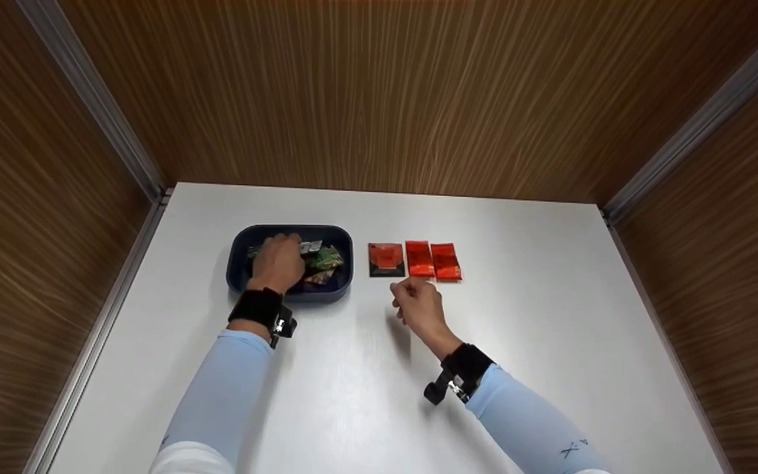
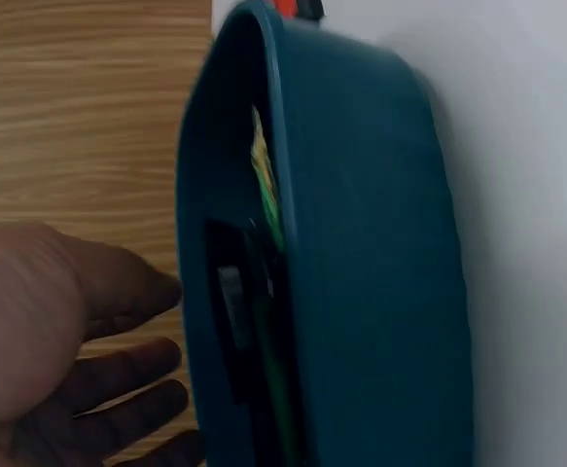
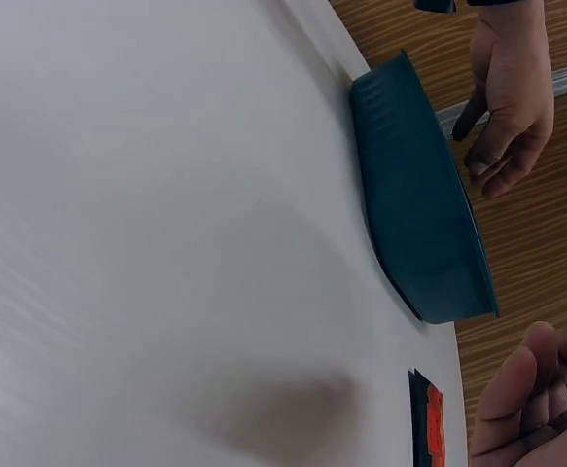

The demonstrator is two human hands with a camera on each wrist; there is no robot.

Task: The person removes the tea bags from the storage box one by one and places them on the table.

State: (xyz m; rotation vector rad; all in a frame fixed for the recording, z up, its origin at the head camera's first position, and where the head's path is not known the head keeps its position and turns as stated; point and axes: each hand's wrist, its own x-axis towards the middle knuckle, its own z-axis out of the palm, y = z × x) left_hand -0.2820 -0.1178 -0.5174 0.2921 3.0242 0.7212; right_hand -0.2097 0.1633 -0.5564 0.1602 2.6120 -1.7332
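A dark blue tray (image 1: 293, 228) sits on the white table (image 1: 326, 395) at left and holds several small packets (image 1: 325, 258), green and dark ones. My left hand (image 1: 279, 257) hovers over the tray's left half with its fingers (image 2: 132, 365) relaxed and pointing down into it, holding nothing that I can see. Right of the tray lie three packets in a row: a black-and-red one (image 1: 386, 259) and two red ones (image 1: 419, 258) (image 1: 445, 261). My right hand (image 1: 406, 294) hangs just in front of this row, fingers (image 3: 536, 404) loosely curled and empty.
Wood-grain walls (image 1: 379, 92) with metal corner strips close in the table at the back and both sides. The tray's outer wall (image 2: 380, 243) fills the left wrist view. The near table surface is bare white.
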